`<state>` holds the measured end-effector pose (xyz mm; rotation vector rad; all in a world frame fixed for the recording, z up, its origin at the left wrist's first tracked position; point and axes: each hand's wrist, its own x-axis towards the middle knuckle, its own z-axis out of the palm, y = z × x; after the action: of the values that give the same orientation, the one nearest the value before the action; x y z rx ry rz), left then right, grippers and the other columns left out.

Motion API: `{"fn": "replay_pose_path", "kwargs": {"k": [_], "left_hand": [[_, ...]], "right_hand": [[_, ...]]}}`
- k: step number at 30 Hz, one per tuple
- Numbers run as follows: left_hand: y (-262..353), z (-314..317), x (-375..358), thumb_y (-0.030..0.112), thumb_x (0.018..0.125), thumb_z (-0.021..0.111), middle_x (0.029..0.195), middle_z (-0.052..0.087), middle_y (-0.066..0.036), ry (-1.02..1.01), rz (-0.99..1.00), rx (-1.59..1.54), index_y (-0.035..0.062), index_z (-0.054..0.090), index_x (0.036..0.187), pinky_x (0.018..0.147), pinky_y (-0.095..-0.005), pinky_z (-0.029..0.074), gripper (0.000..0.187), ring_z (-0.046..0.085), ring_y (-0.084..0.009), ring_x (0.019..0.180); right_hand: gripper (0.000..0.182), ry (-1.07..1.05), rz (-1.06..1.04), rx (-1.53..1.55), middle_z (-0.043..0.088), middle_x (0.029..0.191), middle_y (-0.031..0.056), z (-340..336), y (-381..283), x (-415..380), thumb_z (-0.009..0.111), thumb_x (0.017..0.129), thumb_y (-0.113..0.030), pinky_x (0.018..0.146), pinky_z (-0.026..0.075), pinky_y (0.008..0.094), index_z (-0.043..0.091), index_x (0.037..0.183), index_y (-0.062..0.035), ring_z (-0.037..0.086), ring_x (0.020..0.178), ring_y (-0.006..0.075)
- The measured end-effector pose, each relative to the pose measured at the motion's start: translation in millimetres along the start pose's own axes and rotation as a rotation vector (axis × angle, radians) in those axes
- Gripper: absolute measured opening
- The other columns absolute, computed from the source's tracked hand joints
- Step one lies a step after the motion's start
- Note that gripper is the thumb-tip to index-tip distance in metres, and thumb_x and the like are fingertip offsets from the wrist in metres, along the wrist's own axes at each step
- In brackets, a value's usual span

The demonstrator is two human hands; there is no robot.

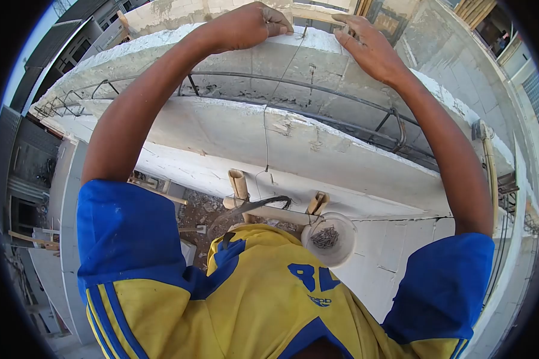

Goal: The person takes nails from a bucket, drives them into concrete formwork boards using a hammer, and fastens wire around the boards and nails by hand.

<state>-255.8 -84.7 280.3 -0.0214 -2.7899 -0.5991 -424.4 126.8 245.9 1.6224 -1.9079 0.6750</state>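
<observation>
My left hand is at the top edge of the far concrete panel. Its fingers are curled, thumb and fingertips closed on the end of a thin tie wire. Beside them, a short thin rod stands on the panel's edge, and the wire runs from there down toward the near panel. My right hand rests on the same edge, to the right of the rod, fingers stretched and thumb apart, with nothing visible in it.
Steel reinforcing bars run through the gap between the panels. Below me are a bucket of nails, bamboo poles and a bundle of dark wire. A pale pipe stands at right. Rubble lies far below.
</observation>
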Motion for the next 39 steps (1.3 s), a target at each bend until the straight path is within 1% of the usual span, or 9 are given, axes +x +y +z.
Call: {"fn": "replay_pose_path", "kwargs": {"k": [5,11,13,16,21,28,35,38,39], "left_hand": [[60,20,-29,0.011,0.087,0.060,0.077,0.070,-0.014,0.022,0.099,1.042,0.0108,0.070,0.094,0.072,-0.0453,0.054,0.012,0.069,-0.0323,0.075],[84,10,56,0.022,0.081,0.065,0.071,0.068,-0.013,-0.174,1.074,1.211,0.0046,0.069,0.067,0.058,-0.0393,0.052,0.023,0.068,-0.0257,0.067],[86,-4,94,0.025,0.084,0.065,0.070,0.068,-0.013,-0.346,0.944,1.099,0.0046,0.070,0.069,0.063,-0.0407,0.052,0.026,0.068,-0.0286,0.073],[38,-14,118,0.029,0.091,0.061,0.073,0.067,-0.014,-0.455,0.622,0.858,0.0042,0.069,0.081,0.066,-0.0444,0.050,0.027,0.065,-0.0352,0.074],[20,-37,27,0.027,0.093,0.059,0.072,0.066,-0.016,-0.275,0.195,0.706,0.0054,0.067,0.089,0.064,-0.0454,0.049,0.023,0.064,-0.0368,0.069],[94,-25,43,0.021,0.086,0.065,0.068,0.068,-0.015,-0.396,0.746,1.073,0.0029,0.070,0.074,0.060,-0.0423,0.053,0.023,0.068,-0.0309,0.069],[23,-12,127,0.024,0.091,0.057,0.091,0.070,-0.019,-0.539,0.447,0.749,0.0000,0.069,0.091,0.072,-0.0457,0.050,0.026,0.065,-0.0317,0.088],[7,-44,61,0.025,0.095,0.052,0.098,0.068,-0.019,-0.345,0.033,0.317,0.0015,0.065,0.099,0.074,-0.0440,0.050,0.027,0.064,-0.0268,0.098],[7,-45,39,0.022,0.097,0.049,0.091,0.068,-0.019,-0.288,0.216,0.346,0.0030,0.063,0.098,0.075,-0.0441,0.052,0.023,0.066,-0.0301,0.093]], "right_hand": [[0.048,-0.048,0.241,0.172,0.063,0.109,0.0272,-18,-22,2,0.056,0.090,-0.024,0.090,0.048,0.0442,0.052,0.126,0.0076,0.063,0.097,0.0374],[0.047,-0.019,0.231,0.187,0.063,0.108,0.0276,-4,-4,8,0.054,0.089,-0.019,0.089,0.049,0.0442,0.049,0.128,0.0070,0.063,0.099,0.0380],[0.046,-0.011,0.199,0.205,0.063,0.105,0.0263,-10,-5,10,0.053,0.089,-0.017,0.086,0.050,0.0421,0.049,0.128,0.0067,0.064,0.096,0.0348],[0.046,0.146,0.805,0.735,0.062,0.098,0.0169,-27,-13,8,0.052,0.091,-0.008,0.076,0.053,0.0311,0.043,0.135,0.0033,0.062,0.089,0.0195],[0.052,0.176,0.719,0.677,0.062,0.097,0.0168,-20,-8,4,0.054,0.090,-0.009,0.078,0.052,0.0325,0.039,0.138,0.0044,0.061,0.090,0.0222],[0.059,0.085,0.516,0.402,0.060,0.101,0.0171,-15,-9,11,0.056,0.085,-0.011,0.083,0.049,0.0339,0.038,0.139,0.0060,0.060,0.096,0.0229],[0.057,0.099,0.651,0.655,0.059,0.108,0.0165,-24,-15,7,0.052,0.089,-0.009,0.082,0.050,0.0313,0.035,0.141,0.0050,0.060,0.096,0.0198],[0.058,0.216,0.737,0.870,0.058,0.111,0.0159,-26,-18,3,0.051,0.090,-0.008,0.081,0.050,0.0301,0.032,0.144,0.0046,0.060,0.095,0.0189],[0.059,0.172,0.698,0.808,0.058,0.112,0.0166,-25,-16,4,0.052,0.090,-0.008,0.080,0.051,0.0301,0.031,0.144,0.0048,0.060,0.095,0.0191]]}}
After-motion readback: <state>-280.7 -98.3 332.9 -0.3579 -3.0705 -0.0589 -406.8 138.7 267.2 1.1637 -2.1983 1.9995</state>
